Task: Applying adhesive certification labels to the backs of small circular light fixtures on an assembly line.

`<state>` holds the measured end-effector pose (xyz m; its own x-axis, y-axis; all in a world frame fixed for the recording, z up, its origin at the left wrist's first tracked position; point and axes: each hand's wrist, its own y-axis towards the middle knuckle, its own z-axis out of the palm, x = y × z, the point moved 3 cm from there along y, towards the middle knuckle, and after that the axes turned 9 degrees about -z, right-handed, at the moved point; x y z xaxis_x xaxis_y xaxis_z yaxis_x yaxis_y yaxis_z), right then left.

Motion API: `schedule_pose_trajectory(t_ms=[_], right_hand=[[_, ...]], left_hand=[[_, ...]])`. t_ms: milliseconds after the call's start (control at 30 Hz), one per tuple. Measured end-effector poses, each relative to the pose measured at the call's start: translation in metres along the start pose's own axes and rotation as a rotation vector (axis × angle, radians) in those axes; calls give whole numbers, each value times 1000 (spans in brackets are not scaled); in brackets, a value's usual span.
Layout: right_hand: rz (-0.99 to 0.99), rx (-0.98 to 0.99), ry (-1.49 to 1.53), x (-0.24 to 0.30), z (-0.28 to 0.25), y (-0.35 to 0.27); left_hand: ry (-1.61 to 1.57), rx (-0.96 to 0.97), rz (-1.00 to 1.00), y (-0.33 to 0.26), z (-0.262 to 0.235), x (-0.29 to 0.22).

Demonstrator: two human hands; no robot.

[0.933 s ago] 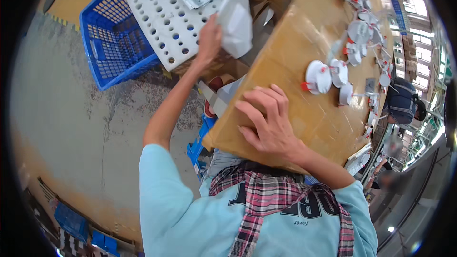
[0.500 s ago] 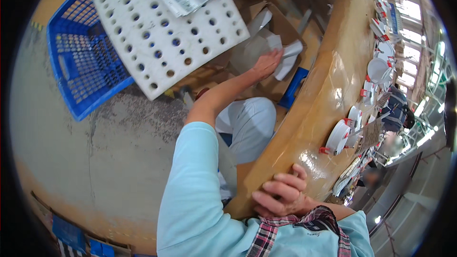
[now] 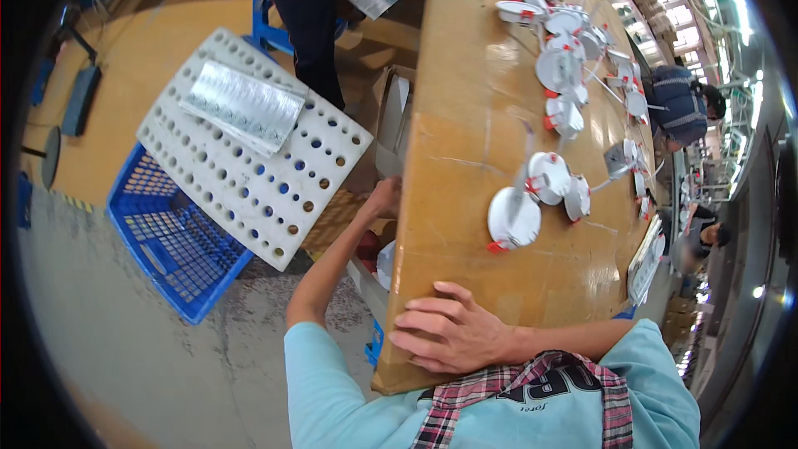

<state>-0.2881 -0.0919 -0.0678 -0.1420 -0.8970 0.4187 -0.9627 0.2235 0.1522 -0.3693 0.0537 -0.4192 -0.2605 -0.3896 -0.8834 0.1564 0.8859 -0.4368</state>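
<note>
My left hand (image 3: 384,197) reaches down beside the table edge, next to an open cardboard box (image 3: 379,87). The tabletop hides its fingers, so I cannot see whether it holds anything. Pale sheet-like material (image 3: 394,112) shows inside the box. My right hand (image 3: 453,331) lies on the brown-covered table (image 3: 465,141) at its near left corner, fingers apart and nothing in them. Farther along the tabletop stand several round white light fittings with red clips, the nearest one (image 3: 513,218) well beyond my right hand.
A white board with rows of holes (image 3: 328,191) lies across a blue plastic crate (image 3: 179,258) on the left. Printed silvery sheets (image 3: 243,106) rest on the board. A person in dark trousers (image 3: 303,25) is close behind it. Another person (image 3: 682,108) is across the table.
The view has swung up and shows more tabletop. My left hand, earlier on white sheets in the box, is now partly behind the table edge. My right hand lies flatter on the table.
</note>
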Motion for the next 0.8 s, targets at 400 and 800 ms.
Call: schedule_pose_trajectory(t_ms=[400, 800], right_hand=[[-159, -365, 156, -6, -12, -18], [-83, -546, 11, 22, -95, -193]], left_hand=[[-296, -623, 203, -232, -166, -160], [-275, -514, 560, -326, 27, -345]])
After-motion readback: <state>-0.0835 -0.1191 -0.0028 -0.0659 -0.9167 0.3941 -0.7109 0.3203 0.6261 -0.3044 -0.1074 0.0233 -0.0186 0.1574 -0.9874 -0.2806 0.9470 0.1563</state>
